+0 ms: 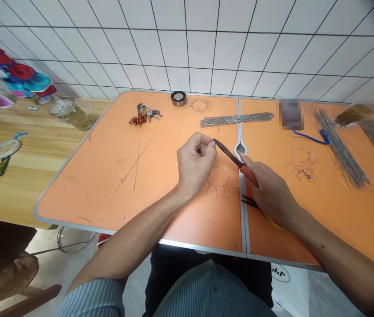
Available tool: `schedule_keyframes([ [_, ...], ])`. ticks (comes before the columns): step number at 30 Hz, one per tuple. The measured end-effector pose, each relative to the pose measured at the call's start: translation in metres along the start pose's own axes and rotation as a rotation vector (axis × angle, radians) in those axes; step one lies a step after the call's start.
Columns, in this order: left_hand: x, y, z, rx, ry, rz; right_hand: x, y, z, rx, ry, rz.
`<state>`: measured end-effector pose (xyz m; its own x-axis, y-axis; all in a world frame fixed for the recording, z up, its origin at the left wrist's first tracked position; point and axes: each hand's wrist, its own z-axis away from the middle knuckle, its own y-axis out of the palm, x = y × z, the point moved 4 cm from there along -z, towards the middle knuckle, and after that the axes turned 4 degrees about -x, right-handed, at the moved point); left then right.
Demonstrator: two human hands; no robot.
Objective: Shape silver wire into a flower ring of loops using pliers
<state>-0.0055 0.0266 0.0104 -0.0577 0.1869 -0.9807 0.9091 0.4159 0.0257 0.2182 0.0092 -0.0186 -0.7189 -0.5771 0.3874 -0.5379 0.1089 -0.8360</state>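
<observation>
My left hand is closed in a pinch above the middle of the orange table, with a short bit of thin wire showing at its fingers. In my right hand is a pair of pliers with dark slim jaws and a red handle. The jaw tips meet the left fingertips. Below the hands lies a ring of looped wire, partly hidden. Under my right hand, a second tool shows dark tips and a yellow handle.
Bundles of straight wires lie at the back and on the right. Small wire rings sit nearby. Tape and keys are at the back. Loose wires lie left. A jar stands on the wooden table.
</observation>
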Motion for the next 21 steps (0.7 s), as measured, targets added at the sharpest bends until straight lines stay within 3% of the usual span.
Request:
schedule_keyframes([
  [8,0.0043,0.0008,-0.0026,-0.003,0.023,-0.013,0.0003,0.0031,0.0014,0.005,0.020,0.029],
  [21,-0.0012,0.0027,-0.0071,0.033,-0.105,0.114,-0.0025,0.0045,-0.0014,0.015,0.057,-0.105],
])
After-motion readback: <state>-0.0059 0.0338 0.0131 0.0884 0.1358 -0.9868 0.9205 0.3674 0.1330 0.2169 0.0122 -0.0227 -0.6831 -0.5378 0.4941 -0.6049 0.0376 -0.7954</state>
